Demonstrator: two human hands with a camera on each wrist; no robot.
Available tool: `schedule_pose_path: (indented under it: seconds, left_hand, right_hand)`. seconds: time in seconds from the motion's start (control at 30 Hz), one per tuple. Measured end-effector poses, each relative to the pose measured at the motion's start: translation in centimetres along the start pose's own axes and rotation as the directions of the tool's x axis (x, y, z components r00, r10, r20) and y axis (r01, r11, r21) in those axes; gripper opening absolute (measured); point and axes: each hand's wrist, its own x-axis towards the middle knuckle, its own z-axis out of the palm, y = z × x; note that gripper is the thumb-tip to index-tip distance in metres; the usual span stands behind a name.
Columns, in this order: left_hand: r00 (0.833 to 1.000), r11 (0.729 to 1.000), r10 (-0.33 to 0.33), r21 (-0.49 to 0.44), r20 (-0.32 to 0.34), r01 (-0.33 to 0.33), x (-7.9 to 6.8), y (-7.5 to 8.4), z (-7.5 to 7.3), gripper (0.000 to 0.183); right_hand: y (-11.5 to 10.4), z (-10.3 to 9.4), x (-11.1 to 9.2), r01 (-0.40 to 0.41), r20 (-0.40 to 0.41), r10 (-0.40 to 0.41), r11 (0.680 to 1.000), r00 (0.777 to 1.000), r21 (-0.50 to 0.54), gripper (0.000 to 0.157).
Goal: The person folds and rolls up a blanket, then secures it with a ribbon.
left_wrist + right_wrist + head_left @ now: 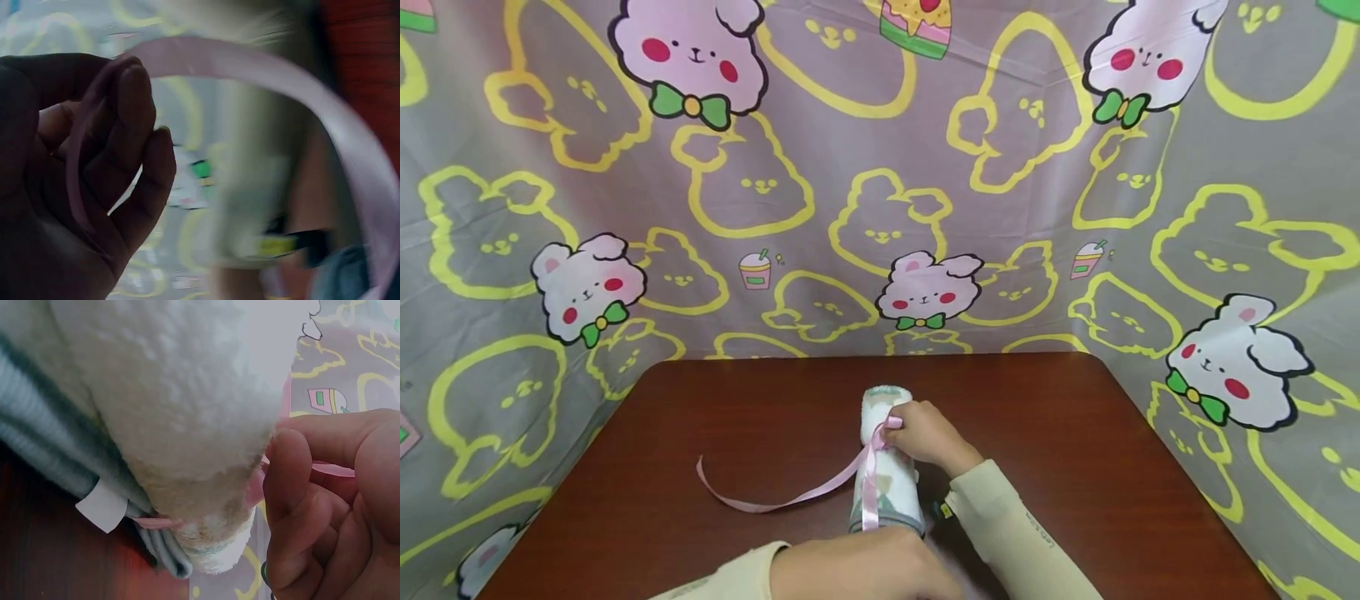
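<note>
A rolled, fluffy white towel (891, 483) with beige and green patches lies lengthwise on the table. Around its far part runs a pink ribbon (870, 471), with one loose tail curling off to the left. My right hand (928, 433) pinches the ribbon against the top of the roll between thumb and forefinger. Close to the towel's near end, my left hand (868, 562) crosses in front and hides part of it. In the left wrist view, the other ribbon length (250, 62) is gripped by the curled left fingers (136, 94) and arcs away toward the towel.
The brown wooden table (737, 417) reaches back to a patterned cloth backdrop (820, 217) hanging on three sides. A white tag (103, 506) sticks out from the towel's layered grey-green edge (50, 419). The right sleeve (1011, 525) lies over the table's right part.
</note>
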Motion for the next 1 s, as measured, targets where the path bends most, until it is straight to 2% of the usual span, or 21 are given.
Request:
schedule_pose_path:
  seconds: [0.1,0.17,0.23,0.33,0.4,0.43,0.47,0.5,0.53,0.57,0.6,0.63,0.67,0.7,0.73,0.77,0.8,0.83,0.93,1.0]
  left_hand:
    - [1.000,1.000,-0.013,0.003,0.009,0.012,0.3,-1.9,2.9,0.016]
    - [1.000,0.996,-0.016,0.092,0.022,0.014,0.3,-2.8,4.1,0.016]
    - [1.000,0.988,-0.019,0.151,0.018,0.016,0.3,-3.6,4.6,0.013]
    - [0.999,0.990,-0.048,0.128,-0.024,0.051,-0.5,-4.8,3.9,0.010]
    - [0.989,0.995,-0.096,-0.018,-0.111,0.094,-1.5,-6.0,2.5,0.014]
    - [0.977,0.988,-0.124,-0.109,-0.171,0.106,-2.2,-6.7,1.6,0.015]
    - [0.957,0.970,-0.167,-0.212,-0.237,0.117,-3.0,-7.5,0.7,0.015]
    - [0.925,0.949,-0.222,-0.288,-0.307,0.132,-3.8,-8.4,-0.2,0.014]
    - [0.885,0.921,-0.283,-0.361,-0.370,0.144,-4.7,-9.4,-1.1,0.013]
    - [0.832,0.895,-0.352,-0.416,-0.430,0.163,-5.5,-10.3,-1.9,0.013]
    - [0.771,0.872,-0.423,-0.446,-0.477,0.202,-6.2,-11.4,-2.5,0.012]
    - [0.709,0.863,-0.477,-0.427,-0.519,0.268,-6.9,-12.4,-2.9,0.012]
    - [0.648,0.844,-0.532,-0.409,-0.545,0.349,-7.5,-13.4,-3.1,0.011]
    - [0.598,0.818,-0.575,-0.380,-0.558,0.432,-8.0,-14.3,-3.2,0.011]
    - [0.569,0.796,-0.602,-0.361,-0.561,0.486,-8.4,-15.3,-3.0,0.011]
    - [0.552,0.775,-0.625,-0.350,-0.552,0.527,-8.6,-16.2,-2.7,0.012]
    - [0.545,0.759,-0.641,-0.342,-0.541,0.554,-8.9,-16.9,-2.3,0.014]
    - [0.544,0.750,-0.652,-0.345,-0.528,0.565,-9.0,-17.5,-1.9,0.015]
    - [0.572,0.751,-0.660,-0.420,-0.487,0.510,-9.1,-18.9,-0.8,0.021]
    - [0.583,0.758,-0.651,-0.449,-0.485,0.473,-9.0,-19.4,-0.3,0.025]
  right_hand:
    - [-0.2,0.0,-0.1,-0.003,0.012,0.003,1.000,1.000,0.029,0.014]
    - [-0.3,0.0,-0.1,-0.011,0.023,0.010,0.999,1.000,0.046,0.013]
    - [-0.3,0.0,-0.1,-0.013,0.029,0.012,0.998,1.000,0.055,0.012]
    - [-0.2,0.0,-0.1,-0.003,0.027,0.001,0.998,1.000,0.056,0.014]
    - [-0.2,0.0,0.0,0.007,0.024,-0.008,0.999,1.000,0.052,0.016]
    - [-0.1,0.0,0.0,0.010,0.025,-0.011,0.999,1.000,0.049,0.017]
    - [-0.1,-0.1,0.1,0.012,0.025,-0.013,0.999,1.000,0.042,0.017]
    - [0.0,0.0,0.1,0.013,0.027,-0.014,0.999,1.000,0.041,0.016]
    - [0.1,0.0,0.1,0.011,0.031,-0.012,0.999,0.999,0.040,0.016]
    - [0.2,0.0,0.1,0.000,0.038,-0.002,0.999,0.999,0.045,0.016]
    - [0.3,0.1,0.2,-0.010,0.042,0.008,0.999,0.999,0.045,0.015]
    - [0.4,0.1,0.2,-0.020,0.045,0.018,0.999,0.999,0.048,0.014]
    - [0.4,0.2,0.2,-0.030,0.048,0.027,0.998,0.998,0.054,0.013]
    - [0.5,0.2,0.2,-0.039,0.051,0.036,0.997,0.998,0.062,0.013]
    - [0.5,0.2,0.2,-0.048,0.053,0.044,0.997,0.998,0.066,0.013]
    - [0.6,0.2,0.1,-0.054,0.057,0.050,0.996,0.997,0.068,0.013]
    - [0.5,0.1,0.1,-0.055,0.060,0.051,0.996,0.997,0.075,0.012]
    - [0.5,0.1,0.1,-0.055,0.064,0.050,0.995,0.997,0.082,0.012]
    - [0.5,0.1,0.1,-0.048,0.075,0.041,0.994,0.996,0.095,0.013]
    - [0.4,0.1,0.2,-0.044,0.077,0.036,0.994,0.996,0.102,0.013]
